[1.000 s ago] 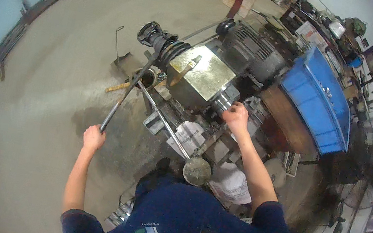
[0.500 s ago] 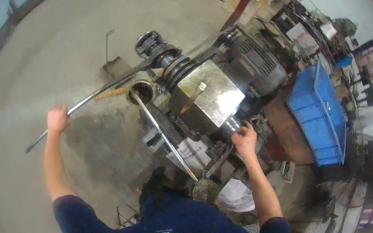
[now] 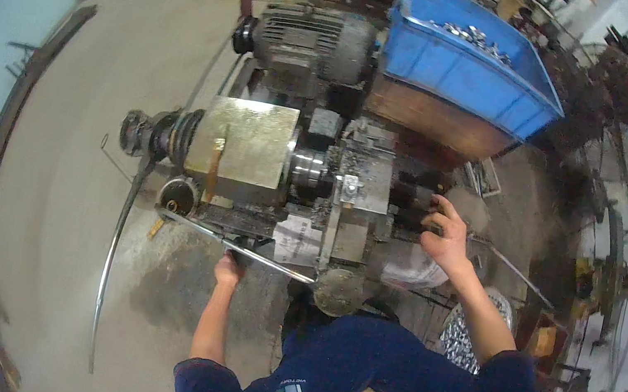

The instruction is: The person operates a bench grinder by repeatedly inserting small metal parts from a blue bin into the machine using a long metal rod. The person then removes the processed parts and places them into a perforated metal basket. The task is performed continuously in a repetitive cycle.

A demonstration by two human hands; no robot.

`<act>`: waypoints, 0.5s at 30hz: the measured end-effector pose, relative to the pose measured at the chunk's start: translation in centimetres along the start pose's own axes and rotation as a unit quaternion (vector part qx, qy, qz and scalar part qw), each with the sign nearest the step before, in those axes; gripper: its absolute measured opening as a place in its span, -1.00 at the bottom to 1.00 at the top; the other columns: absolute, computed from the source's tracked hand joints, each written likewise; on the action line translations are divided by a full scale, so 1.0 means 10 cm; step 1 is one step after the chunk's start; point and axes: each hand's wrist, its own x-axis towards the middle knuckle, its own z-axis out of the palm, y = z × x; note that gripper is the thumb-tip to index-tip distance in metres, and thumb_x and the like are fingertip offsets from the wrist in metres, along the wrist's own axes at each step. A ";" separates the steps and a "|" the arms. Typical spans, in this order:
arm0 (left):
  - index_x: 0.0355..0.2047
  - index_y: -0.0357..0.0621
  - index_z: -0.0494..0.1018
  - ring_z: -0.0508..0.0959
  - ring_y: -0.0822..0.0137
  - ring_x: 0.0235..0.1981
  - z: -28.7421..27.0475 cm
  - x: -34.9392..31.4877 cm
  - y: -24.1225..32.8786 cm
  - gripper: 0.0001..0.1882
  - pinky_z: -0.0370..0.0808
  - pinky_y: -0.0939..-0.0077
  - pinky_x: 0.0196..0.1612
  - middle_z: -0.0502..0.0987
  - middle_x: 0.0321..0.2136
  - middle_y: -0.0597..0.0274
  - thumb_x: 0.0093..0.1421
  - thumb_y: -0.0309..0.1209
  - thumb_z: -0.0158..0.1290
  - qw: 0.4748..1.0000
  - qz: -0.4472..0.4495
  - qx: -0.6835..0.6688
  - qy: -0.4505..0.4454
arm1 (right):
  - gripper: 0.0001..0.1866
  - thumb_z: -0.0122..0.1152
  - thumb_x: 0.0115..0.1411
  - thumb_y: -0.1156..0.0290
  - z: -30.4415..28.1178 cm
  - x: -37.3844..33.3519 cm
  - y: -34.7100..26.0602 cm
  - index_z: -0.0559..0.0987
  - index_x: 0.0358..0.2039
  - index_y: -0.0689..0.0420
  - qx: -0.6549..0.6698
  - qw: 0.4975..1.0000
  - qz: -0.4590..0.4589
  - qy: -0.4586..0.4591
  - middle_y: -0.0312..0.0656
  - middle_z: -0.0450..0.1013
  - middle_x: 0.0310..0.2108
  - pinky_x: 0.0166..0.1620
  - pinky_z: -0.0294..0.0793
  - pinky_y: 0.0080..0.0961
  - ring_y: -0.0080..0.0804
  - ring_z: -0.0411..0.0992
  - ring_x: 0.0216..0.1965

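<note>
Bare floor (image 3: 59, 235) is spreading frame-left, a steel rod (image 3: 269, 261) slanting toward lower centre, the right hand (image 3: 447, 240) hovering empty, the left hand's (image 3: 229, 270) hold unclear.

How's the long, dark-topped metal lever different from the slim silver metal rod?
The long, dark-topped metal lever runs down the picture; the slim silver metal rod slants across. The lever is apart from the left hand; the rod passes close to it. Both are slender metal bars.

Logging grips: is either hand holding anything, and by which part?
Right hand: open, nothing visibly held. Left hand: cannot tell; partly hidden near the rod.
</note>
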 end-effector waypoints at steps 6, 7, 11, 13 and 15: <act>-0.43 0.01 0.49 0.54 0.17 -0.35 -0.63 0.31 -0.10 -0.69 0.47 0.29 -0.32 0.53 -0.42 0.18 0.01 -0.07 -0.04 0.970 0.055 0.235 -0.007 | -0.79 0.07 -0.34 0.51 -0.50 -0.66 0.57 0.49 -0.56 0.23 -0.079 0.990 0.118 0.017 0.01 0.37 -0.15 -0.16 0.36 -0.38 0.00 0.36 -0.19; -0.43 -0.01 0.49 0.54 0.16 -0.35 -0.72 0.24 0.04 -0.69 0.46 0.28 -0.31 0.53 -0.42 0.16 0.00 -0.08 -0.03 0.977 0.026 0.213 -0.002 | -0.78 0.07 -0.34 0.50 -0.56 -0.76 0.71 0.50 -0.54 0.23 -0.107 0.985 0.134 0.020 0.01 0.37 -0.14 -0.16 0.36 -0.39 -0.01 0.36 -0.19; -0.37 -0.05 0.50 0.53 0.10 -0.34 -0.94 -0.13 0.25 -0.67 0.45 0.24 -0.27 0.53 -0.41 0.12 -0.02 -0.10 0.02 0.995 -0.038 0.082 0.050 | -0.62 0.14 -0.35 0.42 -0.87 -1.12 1.52 0.55 -0.38 0.17 -0.158 0.950 0.269 0.016 0.03 0.30 -0.04 -0.01 0.29 -0.36 -0.06 0.30 -0.05; -0.23 -0.11 0.45 0.55 0.16 -0.44 -0.89 -0.14 -0.11 -0.61 0.48 0.32 -0.37 0.54 -0.46 0.11 -0.02 -0.14 0.04 0.999 -0.008 0.001 0.046 | -0.50 0.17 -0.35 0.40 -1.06 -1.30 2.08 0.50 -0.25 0.17 -0.186 0.937 0.295 0.011 0.08 0.26 -0.02 0.02 0.28 -0.34 -0.04 0.27 -0.02; -0.21 -0.20 0.42 0.54 0.23 -0.54 -0.98 -0.20 -0.22 -0.61 0.47 0.41 -0.48 0.52 -0.52 0.11 0.01 -0.19 0.04 0.985 -0.027 -0.170 0.014 | -0.44 0.14 -0.28 0.36 -1.24 -1.52 2.51 0.44 -0.14 0.18 -0.326 0.893 0.308 -0.027 0.09 0.25 -0.01 0.03 0.26 -0.34 -0.05 0.28 -0.03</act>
